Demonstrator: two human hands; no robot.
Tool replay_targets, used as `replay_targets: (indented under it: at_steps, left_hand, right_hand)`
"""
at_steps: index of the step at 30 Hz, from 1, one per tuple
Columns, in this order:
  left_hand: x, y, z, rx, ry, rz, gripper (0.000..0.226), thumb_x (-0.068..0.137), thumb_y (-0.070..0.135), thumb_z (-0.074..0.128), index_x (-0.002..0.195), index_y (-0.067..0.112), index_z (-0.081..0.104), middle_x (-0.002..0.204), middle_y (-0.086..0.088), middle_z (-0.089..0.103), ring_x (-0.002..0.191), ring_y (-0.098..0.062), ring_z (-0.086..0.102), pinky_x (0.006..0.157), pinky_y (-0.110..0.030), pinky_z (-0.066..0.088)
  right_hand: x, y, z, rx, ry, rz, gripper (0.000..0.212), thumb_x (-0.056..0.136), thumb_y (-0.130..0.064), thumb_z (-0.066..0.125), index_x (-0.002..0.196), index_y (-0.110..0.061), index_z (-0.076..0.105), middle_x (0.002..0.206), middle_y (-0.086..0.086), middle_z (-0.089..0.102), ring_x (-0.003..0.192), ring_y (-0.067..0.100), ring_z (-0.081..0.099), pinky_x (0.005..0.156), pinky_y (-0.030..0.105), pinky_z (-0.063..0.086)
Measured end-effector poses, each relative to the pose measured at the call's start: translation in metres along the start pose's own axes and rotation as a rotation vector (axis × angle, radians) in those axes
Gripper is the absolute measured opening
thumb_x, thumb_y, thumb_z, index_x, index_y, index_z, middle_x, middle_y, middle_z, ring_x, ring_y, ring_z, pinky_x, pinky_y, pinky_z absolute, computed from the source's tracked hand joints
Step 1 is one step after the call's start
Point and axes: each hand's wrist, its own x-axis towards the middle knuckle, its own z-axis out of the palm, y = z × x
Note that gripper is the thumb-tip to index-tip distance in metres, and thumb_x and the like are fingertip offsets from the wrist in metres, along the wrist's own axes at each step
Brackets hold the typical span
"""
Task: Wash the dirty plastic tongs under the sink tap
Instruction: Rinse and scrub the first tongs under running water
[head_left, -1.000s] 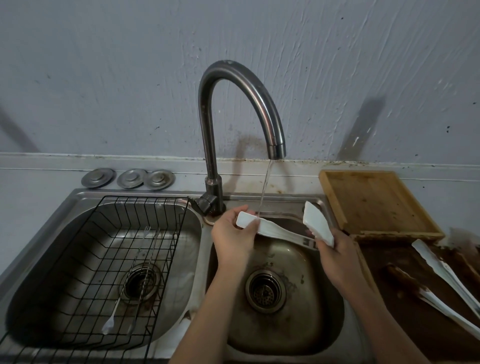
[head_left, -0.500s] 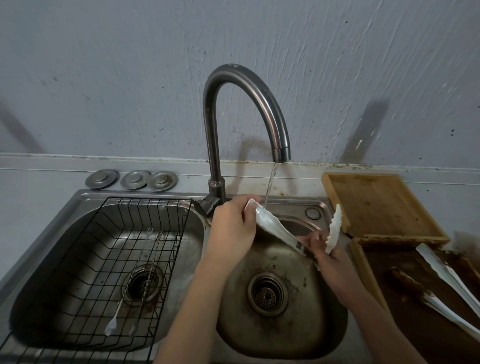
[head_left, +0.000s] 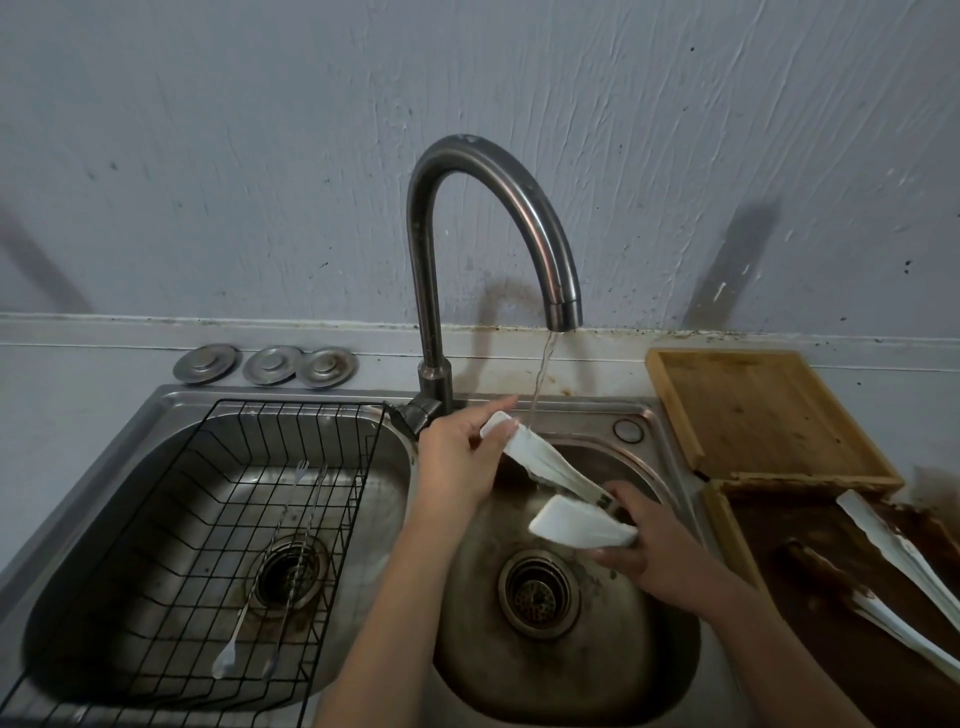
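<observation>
White plastic tongs, one pair, held spread open over the small right-hand sink basin. Left hand: thumb and fingers pinched on the tip of the upper blade, keeping that blade raised toward the tap's spout. Right hand: closed around the hinge end, lower blade lying across its fingers, nearer the wearer than the left-hand pinch.

Water stream: thin, falling just right of the left-hand pinch onto the upper blade. Blades likely parted so the inner faces take the water; both hands kept at the ends so the middle stays uncovered. Residue on the blades cannot be made out at this range.

Drain: directly below the grips, taking the runoff.

Second pair of tongs: soiled brown, lying on a stained wooden tray well right of the right hand, presumably awaiting its turn.

Black wire rack: seated in the large basin left of the left hand, two thin metal utensils lying in it.

Three metal sink stoppers: on the ledge beyond the rack.
</observation>
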Motion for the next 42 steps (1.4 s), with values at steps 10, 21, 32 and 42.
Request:
replay_targets:
  at_steps: [10,21,32,42]
  left_hand:
    - [-0.01,-0.032,-0.009,-0.296,-0.416,-0.08,0.053,0.086,0.058,0.047,0.129,0.027,0.052,0.116,-0.002,0.064,0.104,-0.014,0.06,0.092,-0.029,0.048]
    - [-0.007,-0.033,-0.001,-0.325,-0.222,-0.048,0.038,0.086,-0.01,0.054,0.1,0.023,0.066,0.086,0.019,0.075,0.089,0.003,0.067,0.08,-0.014,0.052]
    - [-0.008,-0.032,0.016,0.652,-0.274,0.256,0.051,0.086,0.037,0.06,0.132,0.021,0.046,0.123,-0.001,0.058,0.113,-0.02,0.054,0.096,-0.032,0.044]
    - [-0.019,-0.064,0.02,0.118,-0.455,0.051,0.021,0.08,0.037,0.067,0.097,0.029,0.057,0.081,0.012,0.062,0.071,0.0,0.057,0.062,-0.016,0.043]
  right_hand:
    - [0.001,-0.008,-0.014,-0.608,0.435,-0.019,0.089,0.065,-0.085,0.012,0.107,-0.021,0.057,0.075,-0.007,0.058,0.067,0.009,0.056,0.056,0.025,0.045]
    - [0.018,-0.003,-0.012,-0.634,0.659,-0.116,0.082,0.075,-0.079,0.015,0.081,-0.016,0.067,0.064,-0.003,0.066,0.055,0.021,0.061,0.06,0.033,0.043]
    - [0.034,-0.03,-0.022,-1.025,0.472,-0.108,0.072,0.071,-0.077,0.022,0.08,-0.024,0.069,0.07,-0.005,0.07,0.064,0.019,0.065,0.063,0.03,0.042]
    - [0.051,-0.089,-0.035,-0.697,0.173,-0.256,0.037,0.078,-0.054,0.06,0.096,-0.022,0.061,0.089,-0.003,0.068,0.081,0.013,0.062,0.074,0.031,0.051]
